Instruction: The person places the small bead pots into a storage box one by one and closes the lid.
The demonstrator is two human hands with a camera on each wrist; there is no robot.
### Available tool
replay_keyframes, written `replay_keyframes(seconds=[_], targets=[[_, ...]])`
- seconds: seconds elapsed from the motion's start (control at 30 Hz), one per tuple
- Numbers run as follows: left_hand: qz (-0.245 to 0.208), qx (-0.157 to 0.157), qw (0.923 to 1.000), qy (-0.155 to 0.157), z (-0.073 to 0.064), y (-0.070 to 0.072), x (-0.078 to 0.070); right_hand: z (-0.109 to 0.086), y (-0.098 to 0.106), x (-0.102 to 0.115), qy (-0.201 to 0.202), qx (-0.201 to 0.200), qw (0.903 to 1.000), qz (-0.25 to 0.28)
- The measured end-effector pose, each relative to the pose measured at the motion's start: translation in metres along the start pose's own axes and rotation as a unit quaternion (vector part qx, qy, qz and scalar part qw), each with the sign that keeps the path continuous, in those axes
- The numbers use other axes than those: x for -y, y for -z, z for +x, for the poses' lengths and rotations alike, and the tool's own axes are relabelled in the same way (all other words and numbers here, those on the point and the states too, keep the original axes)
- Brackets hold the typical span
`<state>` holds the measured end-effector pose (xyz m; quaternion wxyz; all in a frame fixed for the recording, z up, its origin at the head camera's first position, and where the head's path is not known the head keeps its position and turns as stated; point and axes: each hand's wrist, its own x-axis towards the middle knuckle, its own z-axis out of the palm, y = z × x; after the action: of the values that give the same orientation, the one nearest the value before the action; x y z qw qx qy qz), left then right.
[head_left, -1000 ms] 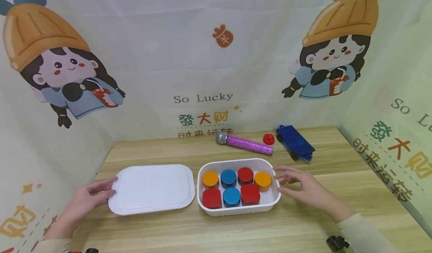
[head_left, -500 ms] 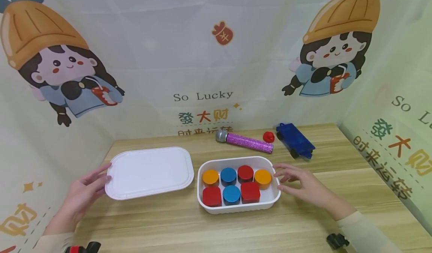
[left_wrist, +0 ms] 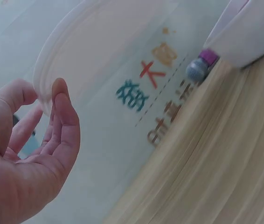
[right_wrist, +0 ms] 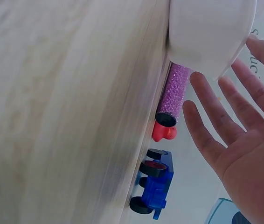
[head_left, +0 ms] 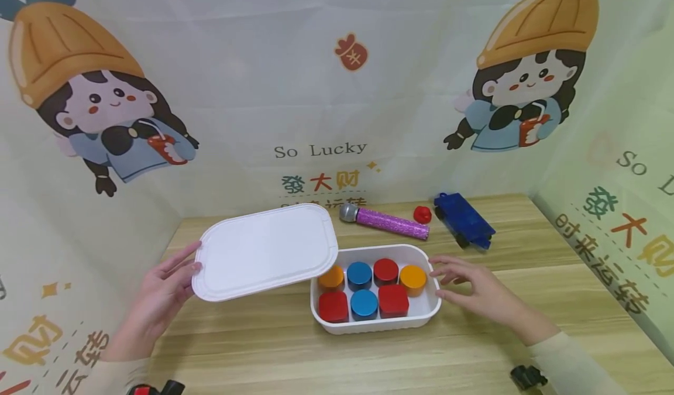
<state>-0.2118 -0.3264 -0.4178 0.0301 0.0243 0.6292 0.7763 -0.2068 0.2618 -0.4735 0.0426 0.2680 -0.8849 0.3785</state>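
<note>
A white rounded-rectangular lid [head_left: 265, 251] hangs tilted above the table, and its right end overlaps the far left corner of the white box [head_left: 376, 327]. My left hand [head_left: 164, 292] pinches the lid's left edge between thumb and fingers; the left wrist view shows the lid [left_wrist: 94, 51] from below. Several small pots with orange, blue and red tops stand inside the box, one orange pot [head_left: 332, 279] partly covered by the lid. At the box's right end rests my right hand [head_left: 476, 287], its fingers spread and the fingertips at the rim.
Behind the box lie a purple glittery toy microphone [head_left: 392, 222], a small red object [head_left: 422, 214] and a blue wheeled toy wagon [head_left: 464, 219]. A printed cloth [head_left: 237, 120] hangs behind and beside the wooden table [head_left: 295, 354].
My left hand has lifted the lid off the table and carried it up and to the right, over the box's left corner. The right hand stays at the box's right end.
</note>
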Motion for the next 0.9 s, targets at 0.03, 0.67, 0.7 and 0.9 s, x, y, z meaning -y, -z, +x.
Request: replay_keyframes(seconds=[0.03, 0.67, 0.7, 0.9], targets=[[-0.003, -0.001, 1.0, 0.003, 0.0, -0.007, 0.002, 0.0, 0.0, 0.0, 0.002, -0.001, 1.0, 0.0], [0.006, 0.007, 0.9972, 0.074, 0.011, -0.102, 0.047, 0.005, 0.005, 0.008, -0.002, 0.006, 0.9988, -0.049], [0.009, 0.007, 0.9973, 0.073, 0.01, -0.104, 0.048, 0.006, 0.005, 0.009, 0.003, 0.001, 0.9988, -0.049], [0.019, 0.009, 0.997, 0.074, 0.009, -0.113, 0.054, 0.015, -0.001, 0.018, 0.063, -0.085, 0.9934, -0.043]])
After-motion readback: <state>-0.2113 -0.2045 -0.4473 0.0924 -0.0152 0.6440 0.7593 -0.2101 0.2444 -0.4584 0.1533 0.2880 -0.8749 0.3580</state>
